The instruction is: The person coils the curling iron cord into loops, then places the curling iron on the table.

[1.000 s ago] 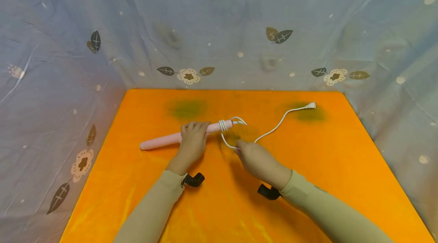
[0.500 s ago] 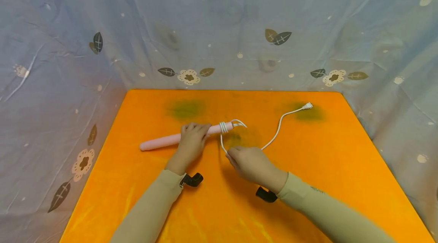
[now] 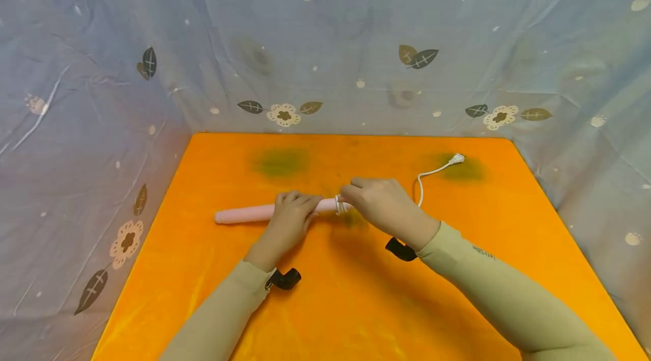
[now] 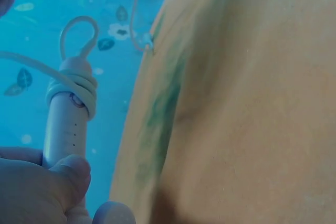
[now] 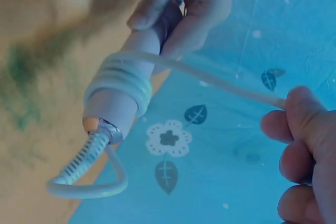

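A pink hair iron (image 3: 246, 214) is held slantwise over the orange table, its rounded tip to the left. My left hand (image 3: 291, 218) grips it around the handle, where the left wrist view shows a button and a row of small dots. Several turns of white power cord (image 5: 118, 85) circle the handle's end, and a loop of cord stands out beyond it. My right hand (image 3: 383, 203) pinches the cord between thumb and fingertips, just right of the handle's end. In the right wrist view, that length runs taut from the turns to the pinch.
The orange table (image 3: 330, 310) has dark greenish patches. The cord's loose end trails to a white plug (image 3: 457, 159) near the back right. A grey-blue patterned curtain (image 3: 356, 39) encloses the back and sides. Black camera mounts sit at both wrists.
My right hand first drew the cord toward me, then rose up and over the handle's end. The hair iron has tilted slightly, while my left hand keeps its grip. The trailing cord has shortened.
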`<state>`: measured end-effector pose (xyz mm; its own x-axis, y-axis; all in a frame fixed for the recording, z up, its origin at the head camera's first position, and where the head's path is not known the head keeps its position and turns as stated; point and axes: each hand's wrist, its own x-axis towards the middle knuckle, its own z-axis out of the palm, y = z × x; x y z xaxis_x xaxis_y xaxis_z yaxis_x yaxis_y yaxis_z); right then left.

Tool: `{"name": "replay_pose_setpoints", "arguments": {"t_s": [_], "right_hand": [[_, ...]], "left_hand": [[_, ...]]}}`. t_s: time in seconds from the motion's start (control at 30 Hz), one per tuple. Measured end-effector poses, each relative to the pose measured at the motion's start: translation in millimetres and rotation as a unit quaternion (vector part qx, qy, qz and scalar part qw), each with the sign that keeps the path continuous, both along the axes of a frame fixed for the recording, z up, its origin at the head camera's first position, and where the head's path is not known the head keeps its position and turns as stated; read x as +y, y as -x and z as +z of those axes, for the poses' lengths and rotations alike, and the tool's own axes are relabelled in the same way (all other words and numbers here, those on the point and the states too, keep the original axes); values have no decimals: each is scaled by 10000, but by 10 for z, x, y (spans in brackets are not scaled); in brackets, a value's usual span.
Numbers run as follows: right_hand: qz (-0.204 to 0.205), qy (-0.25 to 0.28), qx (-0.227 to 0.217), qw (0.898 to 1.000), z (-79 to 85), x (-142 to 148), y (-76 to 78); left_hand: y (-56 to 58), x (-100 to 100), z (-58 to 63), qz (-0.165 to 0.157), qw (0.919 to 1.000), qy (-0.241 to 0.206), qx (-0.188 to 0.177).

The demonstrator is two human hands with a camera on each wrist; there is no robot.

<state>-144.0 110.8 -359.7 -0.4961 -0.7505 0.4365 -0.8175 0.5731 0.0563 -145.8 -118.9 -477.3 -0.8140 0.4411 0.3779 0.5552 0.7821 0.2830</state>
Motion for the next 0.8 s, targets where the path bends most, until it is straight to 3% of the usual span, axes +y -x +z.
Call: {"name": "replay_pose_setpoints", "arguments": {"t_s": [0.2, 0.37, 0.6, 0.7, 0.8], "right_hand": [[-56, -182, -44, 9998, 17, 4, 95], [-72, -236, -177, 9995, -21, 43, 196], [35, -223, -444, 9988, -27, 8, 347], [52, -242, -773, 9967, -19, 1, 424], [-32, -177, -1493, 9886, -25, 28, 520]], "left_hand": [[-27, 27, -10, -174, 9997, 102, 171], [-82, 54, -58, -280, 9993, 242, 77], [-135, 63, -56, -389, 9990, 147, 182], [-146, 65, -49, -579, 9978, 118, 307], [-162, 67, -49, -723, 9964, 67, 434]]}}
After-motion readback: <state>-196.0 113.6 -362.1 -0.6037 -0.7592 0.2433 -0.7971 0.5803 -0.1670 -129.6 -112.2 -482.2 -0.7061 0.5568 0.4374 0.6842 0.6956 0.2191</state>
